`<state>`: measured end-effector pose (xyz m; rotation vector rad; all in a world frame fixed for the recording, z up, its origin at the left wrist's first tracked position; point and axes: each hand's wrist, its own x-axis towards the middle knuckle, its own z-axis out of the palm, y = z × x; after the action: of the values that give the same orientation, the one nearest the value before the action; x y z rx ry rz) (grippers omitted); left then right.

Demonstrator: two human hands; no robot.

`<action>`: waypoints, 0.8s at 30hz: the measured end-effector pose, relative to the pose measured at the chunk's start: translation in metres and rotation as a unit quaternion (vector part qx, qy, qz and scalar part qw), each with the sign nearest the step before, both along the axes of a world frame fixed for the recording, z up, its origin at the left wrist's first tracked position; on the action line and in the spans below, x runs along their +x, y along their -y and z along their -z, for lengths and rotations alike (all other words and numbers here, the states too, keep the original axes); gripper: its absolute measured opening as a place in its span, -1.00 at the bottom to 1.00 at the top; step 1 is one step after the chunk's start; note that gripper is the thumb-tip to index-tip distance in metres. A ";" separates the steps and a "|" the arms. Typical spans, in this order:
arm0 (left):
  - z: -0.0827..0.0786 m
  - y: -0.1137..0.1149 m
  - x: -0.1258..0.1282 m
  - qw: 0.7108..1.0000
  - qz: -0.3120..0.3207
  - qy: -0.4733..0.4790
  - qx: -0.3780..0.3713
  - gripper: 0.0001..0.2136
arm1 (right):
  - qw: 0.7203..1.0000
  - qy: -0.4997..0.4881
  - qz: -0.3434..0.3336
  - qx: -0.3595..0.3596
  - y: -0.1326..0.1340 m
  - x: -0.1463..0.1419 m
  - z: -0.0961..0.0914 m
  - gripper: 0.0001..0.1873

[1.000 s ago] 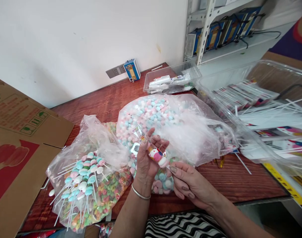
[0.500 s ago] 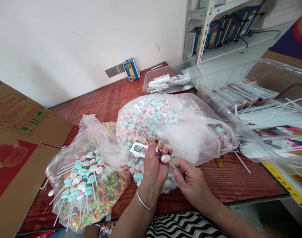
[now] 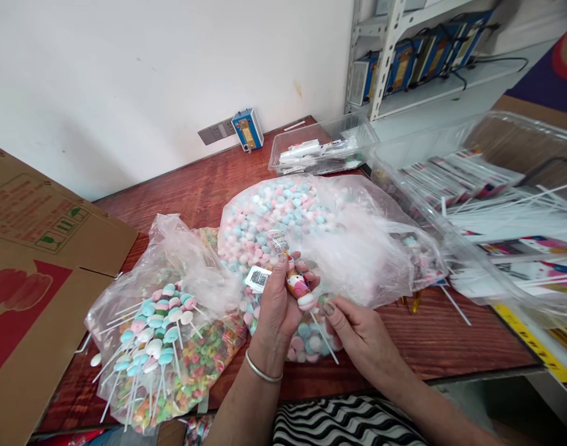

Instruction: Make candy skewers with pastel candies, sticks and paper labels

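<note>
In my left hand (image 3: 283,303) is a marshmallow lollipop (image 3: 306,301) with a pink-and-white top and a colourful printed wrapper. Its white stick (image 3: 325,339) points down to the right, the lower end showing. A white label with a square code (image 3: 258,279) sticks out to the left of my left thumb. My right hand (image 3: 357,328) is just right of the stick, thumb and fingers curled together; whether anything is between them is hidden. Behind both hands lies a large clear bag of pastel marshmallows (image 3: 274,210).
At left, marshmallow lollipops (image 3: 155,322) lie on a clear bag of coloured ring candies (image 3: 209,353). A cardboard box (image 3: 41,260) borders the left side. A clear bin (image 3: 450,241) of sticks and printed wrappers is at right, a smaller clear tray (image 3: 283,164) behind.
My right fingers have come off the upper stick and moved slightly right. The lollipop has turned in my left hand, so the printed figure and the full stick show.
</note>
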<state>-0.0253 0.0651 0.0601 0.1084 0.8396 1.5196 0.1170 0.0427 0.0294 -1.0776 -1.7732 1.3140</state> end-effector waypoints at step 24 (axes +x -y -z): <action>0.009 0.028 0.021 0.993 0.052 -0.106 0.000 -0.40 | 0.928 0.167 0.062 0.327 -0.022 -0.003 0.004 -0.80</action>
<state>-0.0043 0.0367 0.0509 0.3135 0.9867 1.4258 0.1142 0.0644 0.0256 -1.0282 -2.1253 0.4005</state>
